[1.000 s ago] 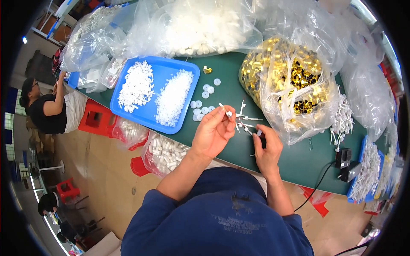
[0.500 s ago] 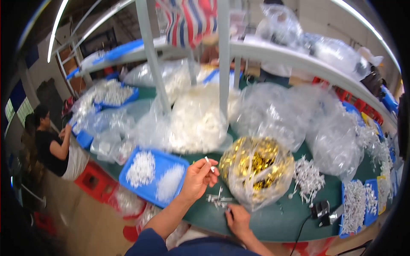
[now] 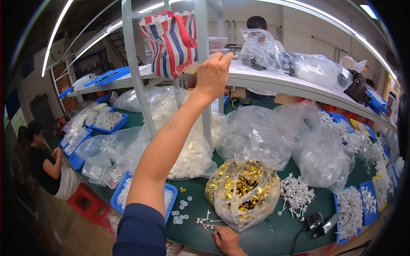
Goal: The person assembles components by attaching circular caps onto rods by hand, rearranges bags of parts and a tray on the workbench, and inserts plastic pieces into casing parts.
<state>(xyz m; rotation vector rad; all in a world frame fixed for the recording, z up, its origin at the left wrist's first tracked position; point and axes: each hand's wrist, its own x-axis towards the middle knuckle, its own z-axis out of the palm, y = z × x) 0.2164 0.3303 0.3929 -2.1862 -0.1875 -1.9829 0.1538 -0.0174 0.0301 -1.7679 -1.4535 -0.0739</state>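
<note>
Left hand (image 3: 212, 77): my head view has it held high at the end of an extended arm, back of the hand toward me, fingers bent inward. It overlaps a grey shelf post (image 3: 202, 30) in the view, just right of a striped bag (image 3: 168, 45); contact with either not resolved. Fingertips partly hidden; I cannot tell how far they are parted or whether they grip anything.

Right hand (image 3: 229, 241): low, at the near edge of the green desk (image 3: 196, 235), thumb and fingers loosely bent. Grip not readable: I cannot tell whether anything sits under the fingers.

White stemmed parts (image 3: 207, 221): small loose group on the desk, lying crosswise, just beside the right fingertips. Translucent discs (image 3: 182, 207) lie flat to the left of them, with a single gold piece (image 3: 183, 189) beyond.

Blue tray (image 3: 171, 187): left of the discs, carrying white bits, partly covered by my view of the left arm. Clear bag of gold pieces (image 3: 243, 194): beyond the stemmed parts, slightly right. Heap of white stemmed pieces (image 3: 297, 194): to the right of that bag, near black devices (image 3: 313, 222) with a cable.
</note>
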